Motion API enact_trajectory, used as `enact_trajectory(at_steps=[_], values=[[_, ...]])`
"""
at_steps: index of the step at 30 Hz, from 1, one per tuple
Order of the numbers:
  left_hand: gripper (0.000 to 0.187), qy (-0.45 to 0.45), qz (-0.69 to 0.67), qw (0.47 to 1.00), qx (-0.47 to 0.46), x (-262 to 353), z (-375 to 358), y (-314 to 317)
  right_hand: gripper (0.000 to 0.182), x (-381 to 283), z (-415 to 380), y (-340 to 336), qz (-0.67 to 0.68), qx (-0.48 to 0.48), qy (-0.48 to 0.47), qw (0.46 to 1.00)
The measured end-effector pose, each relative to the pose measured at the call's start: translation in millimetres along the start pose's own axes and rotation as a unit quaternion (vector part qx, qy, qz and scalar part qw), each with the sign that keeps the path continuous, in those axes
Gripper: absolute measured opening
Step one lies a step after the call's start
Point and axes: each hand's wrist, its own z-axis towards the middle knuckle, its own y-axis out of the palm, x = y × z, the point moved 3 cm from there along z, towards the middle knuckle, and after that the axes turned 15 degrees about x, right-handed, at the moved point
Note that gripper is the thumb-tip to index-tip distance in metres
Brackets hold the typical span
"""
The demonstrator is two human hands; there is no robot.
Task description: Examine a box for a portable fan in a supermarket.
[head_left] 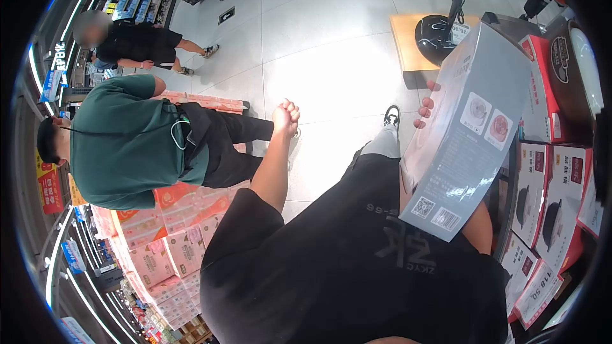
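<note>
My right hand (pixel 428 106) grips a tall silver-grey and white cardboard box (pixel 468 134), its fingertips showing over the left edge. The box is tilted and held against my right side. Two round product pictures, a QR code and a barcode are printed on the side facing me. My right forearm is mostly hidden behind it. My left hand (pixel 287 118) hangs out to the left, curled into a fist with nothing visible in it. It appears beside the dark trousers of a person in a green shirt (pixel 121 143).
Red-and-white pan boxes (pixel 533 194) with price tags stand at the right. Beyond my box, a black round pan (pixel 433 38) rests on a wooden stand (pixel 403 41). Stacked pink packages (pixel 172 251) are at the left. Another person in black (pixel 137 44) walks farther off on the tiled floor.
</note>
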Motion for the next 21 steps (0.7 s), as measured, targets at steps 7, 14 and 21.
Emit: enact_trajectory(at_steps=[7,14,21], values=[[0.028,-0.258,0.175,0.946,-0.093,-178.5,-94.0,27.9,0.072,-5.0,-2.9,-10.9,0.020,0.014,0.004,1.000],[0.026,-0.031,0.053,0.998,-0.027,-21.8,-0.6,34.8,0.071,-6.6,-6.8,-35.9,0.007,-0.018,-0.019,1.000],[0.022,-0.300,0.197,0.928,-0.095,-193.1,-98.0,36.0,0.059,-7.1,-9.6,-31.5,0.013,-0.017,-0.014,1.000]])
